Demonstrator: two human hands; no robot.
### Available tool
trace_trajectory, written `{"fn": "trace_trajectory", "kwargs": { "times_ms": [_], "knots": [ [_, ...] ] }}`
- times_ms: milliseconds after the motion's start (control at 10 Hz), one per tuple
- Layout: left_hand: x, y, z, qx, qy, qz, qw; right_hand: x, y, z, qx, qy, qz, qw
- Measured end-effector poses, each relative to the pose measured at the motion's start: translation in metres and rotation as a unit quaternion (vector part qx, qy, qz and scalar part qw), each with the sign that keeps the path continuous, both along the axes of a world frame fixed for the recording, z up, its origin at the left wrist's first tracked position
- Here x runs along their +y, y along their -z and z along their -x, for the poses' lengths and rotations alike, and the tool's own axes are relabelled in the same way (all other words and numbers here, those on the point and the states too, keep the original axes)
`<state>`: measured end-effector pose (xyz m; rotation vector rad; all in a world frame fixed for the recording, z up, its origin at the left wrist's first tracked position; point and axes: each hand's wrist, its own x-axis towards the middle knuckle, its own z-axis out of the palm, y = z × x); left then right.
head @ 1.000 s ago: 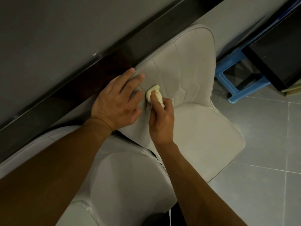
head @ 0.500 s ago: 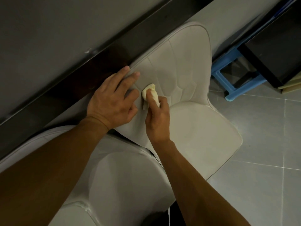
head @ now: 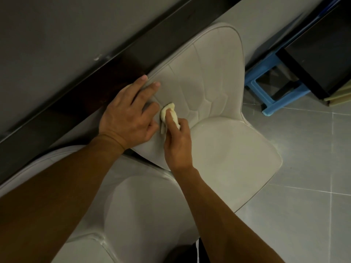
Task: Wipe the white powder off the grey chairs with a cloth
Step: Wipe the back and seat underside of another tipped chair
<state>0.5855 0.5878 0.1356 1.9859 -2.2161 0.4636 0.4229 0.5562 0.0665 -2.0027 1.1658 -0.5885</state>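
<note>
Wiping was the step in hand, judged from how things lay: the right hand pinched a small cream cloth bunched into a wad. Its forefinger lay along the top of the wad and pressed it against the lower left part of the backrest of the far chair. The left hand lay just beside the cloth, on its left, flat on the same backrest with fingers mostly straight and spread, holding nothing. Its forefinger reached over the piped rim, and it seemed to brace the chair against the rubbing. The cloth sat between the two hands, touching the upholstery near a stitched seam, well above the seat. In the dim light the white powder could not be told apart from the pale covering, so how much of this chair was done could not be read. The near chair, under both forearms, had no hand or cloth on it. The next move probably called for short, firm strokes along the seams, where powder would likely lodge. After that the wad would need to shift across to the right side of the backrest and down to the seat, with the bracing hand moved clear. A blue stool stood on the tiled floor to the right, well apart from the work.
</note>
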Motion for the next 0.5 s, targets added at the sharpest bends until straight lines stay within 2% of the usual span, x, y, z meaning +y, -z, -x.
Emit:
{"fn": "trace_trajectory", "kwargs": {
  "times_ms": [200,300,400,500],
  "knots": [
    [0.0,0.0,-0.001,0.003,0.004,-0.006,1.0,-0.001,0.032,0.027,0.14,-0.015,-0.19,0.972],
    [0.0,-0.001,-0.001,0.002,0.004,-0.004,1.0,0.003,0.02,0.029,0.061,0.024,-0.126,0.99],
    [0.0,-0.002,-0.001,0.005,0.008,-0.002,1.0,0.021,0.006,0.019,-0.044,-0.008,-0.042,0.998],
    [-0.001,-0.003,-0.001,0.002,0.01,-0.002,1.0,0.034,0.012,0.008,-0.006,0.006,-0.036,0.999]
  ]
}}
